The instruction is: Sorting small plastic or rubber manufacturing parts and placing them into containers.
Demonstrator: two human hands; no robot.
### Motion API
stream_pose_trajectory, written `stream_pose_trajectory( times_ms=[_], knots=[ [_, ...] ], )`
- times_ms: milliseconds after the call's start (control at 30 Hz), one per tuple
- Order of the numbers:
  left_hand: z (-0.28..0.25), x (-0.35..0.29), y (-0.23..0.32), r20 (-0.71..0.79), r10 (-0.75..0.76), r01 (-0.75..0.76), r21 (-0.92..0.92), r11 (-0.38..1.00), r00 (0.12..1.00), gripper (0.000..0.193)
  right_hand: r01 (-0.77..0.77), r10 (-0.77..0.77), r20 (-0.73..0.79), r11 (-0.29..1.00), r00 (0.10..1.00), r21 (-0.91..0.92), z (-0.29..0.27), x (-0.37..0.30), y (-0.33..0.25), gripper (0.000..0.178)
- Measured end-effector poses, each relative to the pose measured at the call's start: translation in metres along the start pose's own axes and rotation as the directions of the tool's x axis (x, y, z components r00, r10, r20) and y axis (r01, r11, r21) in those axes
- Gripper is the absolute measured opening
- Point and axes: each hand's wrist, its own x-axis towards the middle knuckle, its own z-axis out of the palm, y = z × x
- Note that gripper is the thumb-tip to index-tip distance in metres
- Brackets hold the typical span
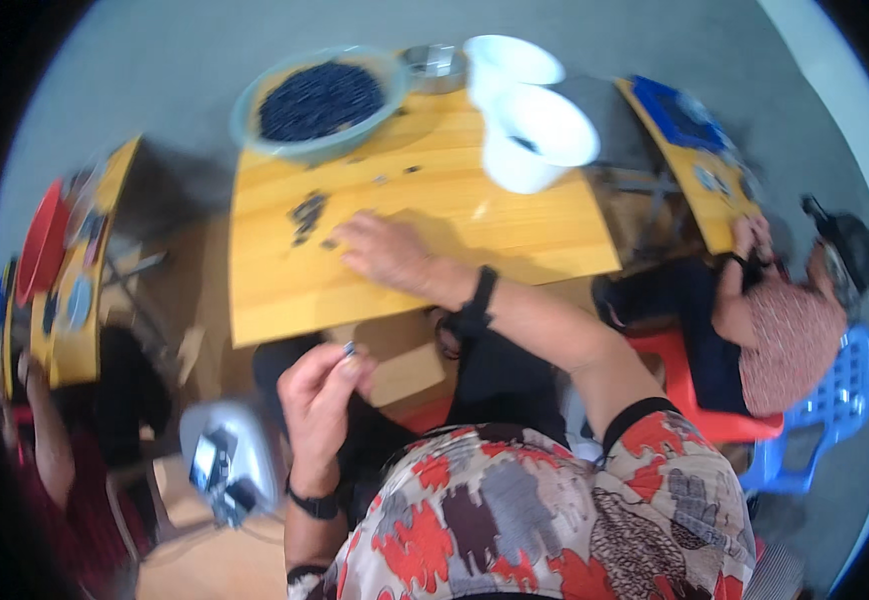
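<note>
My left hand (320, 395) is raised near my lap, its fingertips pinched on a tiny grey part (349, 349). My right hand (383, 250) lies flat on the yellow wooden table (515, 230), fingers spread, next to a small heap of dark little parts (307, 215). Whether anything lies under the fingers is hidden. A pale green bowl (255, 95) full of dark small pieces stands at the table's far left. Two white cups (530, 125) stand at the far right of it.
A small metal dish (435, 65) sits behind the cups. A grey bin (235, 455) with dark items is by my left knee. One person sits at a second yellow table (700, 190) on the right, on a blue chair (835, 400). Another works at the left table (75, 330).
</note>
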Motion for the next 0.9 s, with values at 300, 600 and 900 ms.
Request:
stream_pose_trajectory(
  times_ms=[300,600,900],
  knots=[
    [0.010,0.000,-0.014,0.043,0.039,-0.036,-0.075,0.997,0.998,0.010,-0.002,0.003,0.038,0.999,0.999,-0.039,0.033,0.007,0.012,0.017],
    [0.017,0.002,-0.012,0.073,0.059,-0.054,-0.065,0.996,0.996,0.009,0.081,-0.094,-0.122,0.991,0.988,-0.107,0.021,0.001,-0.010,0.010],
    [-0.001,-0.009,-0.008,0.054,0.065,-0.069,0.092,0.993,0.996,0.012,0.153,-0.150,-0.043,0.982,0.988,0.109,0.047,0.007,-0.003,0.017]
  ],
)
